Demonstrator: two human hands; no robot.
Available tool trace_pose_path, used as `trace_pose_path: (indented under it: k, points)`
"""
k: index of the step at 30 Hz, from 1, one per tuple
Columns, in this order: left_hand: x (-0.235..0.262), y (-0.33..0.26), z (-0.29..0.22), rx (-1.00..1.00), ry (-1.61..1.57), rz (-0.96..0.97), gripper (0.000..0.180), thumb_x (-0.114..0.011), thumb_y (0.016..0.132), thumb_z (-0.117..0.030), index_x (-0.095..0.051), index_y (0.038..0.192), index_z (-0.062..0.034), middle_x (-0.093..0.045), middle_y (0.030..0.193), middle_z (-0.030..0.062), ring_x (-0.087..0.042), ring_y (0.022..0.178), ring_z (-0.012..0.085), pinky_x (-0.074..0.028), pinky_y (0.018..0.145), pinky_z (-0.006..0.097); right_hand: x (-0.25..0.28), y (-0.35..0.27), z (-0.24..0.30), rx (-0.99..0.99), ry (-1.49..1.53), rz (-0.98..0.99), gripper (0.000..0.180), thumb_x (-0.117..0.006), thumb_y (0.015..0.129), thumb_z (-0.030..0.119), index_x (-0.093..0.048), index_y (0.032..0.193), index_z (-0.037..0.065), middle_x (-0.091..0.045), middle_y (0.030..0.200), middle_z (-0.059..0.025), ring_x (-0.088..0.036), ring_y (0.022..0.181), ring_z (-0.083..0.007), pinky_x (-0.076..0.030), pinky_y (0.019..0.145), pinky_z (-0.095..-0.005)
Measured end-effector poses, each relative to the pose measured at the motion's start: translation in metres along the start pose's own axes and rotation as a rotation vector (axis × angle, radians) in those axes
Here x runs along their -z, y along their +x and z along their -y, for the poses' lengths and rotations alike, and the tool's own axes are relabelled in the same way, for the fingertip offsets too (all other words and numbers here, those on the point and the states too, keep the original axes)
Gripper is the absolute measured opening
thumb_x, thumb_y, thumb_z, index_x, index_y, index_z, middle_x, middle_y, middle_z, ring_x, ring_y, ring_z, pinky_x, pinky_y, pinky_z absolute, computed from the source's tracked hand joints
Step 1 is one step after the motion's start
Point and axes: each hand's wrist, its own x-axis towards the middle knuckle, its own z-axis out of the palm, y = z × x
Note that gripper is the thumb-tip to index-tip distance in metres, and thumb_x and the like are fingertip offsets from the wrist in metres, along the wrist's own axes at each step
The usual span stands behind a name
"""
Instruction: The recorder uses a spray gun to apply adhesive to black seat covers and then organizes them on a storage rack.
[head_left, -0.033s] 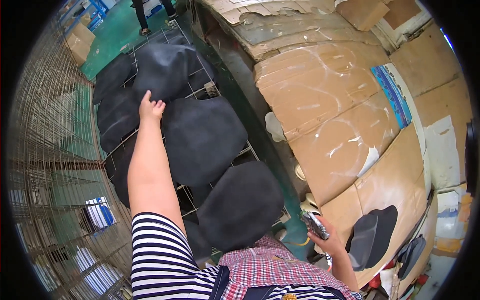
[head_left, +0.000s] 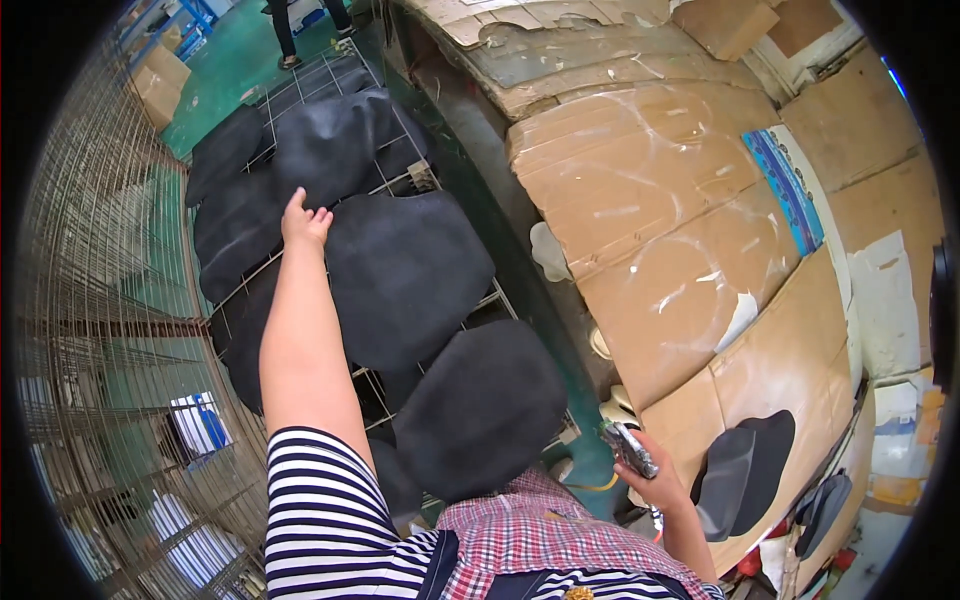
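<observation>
My left hand reaches out over a wire rack spread with black rounded sheets. Its fingers are apart with nothing between them, close to the near edge of a slightly creased black sheet. Just right of the hand lies another black sheet, and nearer to me is a third. At the lower right, my right hand is closed around a dark and silvery hand-held tool, whose exact kind I cannot make out.
Wire mesh rises along the left. On the right stands a cardboard-covered bench, with dark cut pieces at its near end. Another person's legs show beyond the rack's far end, on the green floor.
The far black sheet has shifted slightly away and to the right, showing more of the rack's far wires. My left hand is slightly nearer to me; the right hand has barely moved.
</observation>
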Motion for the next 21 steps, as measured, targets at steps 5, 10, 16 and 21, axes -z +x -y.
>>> trace_pose_path:
  k: [5, 10, 16, 21]
  points:
    - [0.052, -0.042, 0.033, -0.069, 0.105, 0.132, 0.049, -0.065, 0.082, -0.016, -0.041, 0.122, 0.0005, -0.043, 0.12, 0.0176, -0.054, 0.1, 0.0339, -0.047, 0.085, 0.045, 0.006, -0.019, -0.02, 0.04, 0.074, 0.006, 0.056, -0.073, 0.077, 0.005, -0.049, 0.127, 0.004, -0.062, 0.096, -0.0025, -0.059, 0.086, -0.0104, -0.048, 0.078, -0.026]
    - [0.073, -0.131, 0.071, -0.008, 0.048, 0.294, 0.026, -0.06, 0.083, -0.007, -0.049, 0.107, -0.0056, -0.055, 0.102, 0.0125, -0.059, 0.09, 0.0322, -0.049, 0.082, 0.043, 0.027, -0.068, -0.044, 0.079, 0.099, -0.079, 0.054, -0.073, 0.079, 0.01, -0.049, 0.128, 0.004, -0.063, 0.098, -0.0046, -0.059, 0.09, -0.0111, -0.047, 0.081, -0.0269]
    - [0.076, -0.293, 0.175, -0.012, 0.203, 0.599, 0.034, -0.058, 0.087, -0.006, -0.048, 0.119, -0.003, -0.062, 0.096, 0.0122, -0.063, 0.085, 0.0274, -0.054, 0.076, 0.035, 0.081, -0.17, -0.101, 0.177, 0.069, -0.197, 0.049, -0.068, 0.084, 0.017, -0.048, 0.127, 0.006, -0.061, 0.096, -0.0077, -0.059, 0.084, -0.0159, -0.048, 0.075, -0.0292]
    - [0.085, -0.493, 0.336, -0.019, 0.65, 1.015, 0.027, -0.06, 0.086, -0.005, -0.056, 0.112, -0.0025, -0.064, 0.093, 0.0102, -0.062, 0.081, 0.0188, -0.052, 0.073, 0.03, 0.107, -0.289, -0.15, 0.182, 0.222, -0.53, 0.046, -0.067, 0.083, 0.011, -0.05, 0.126, 0.005, -0.063, 0.094, -0.007, -0.06, 0.084, -0.0153, -0.047, 0.076, -0.028]
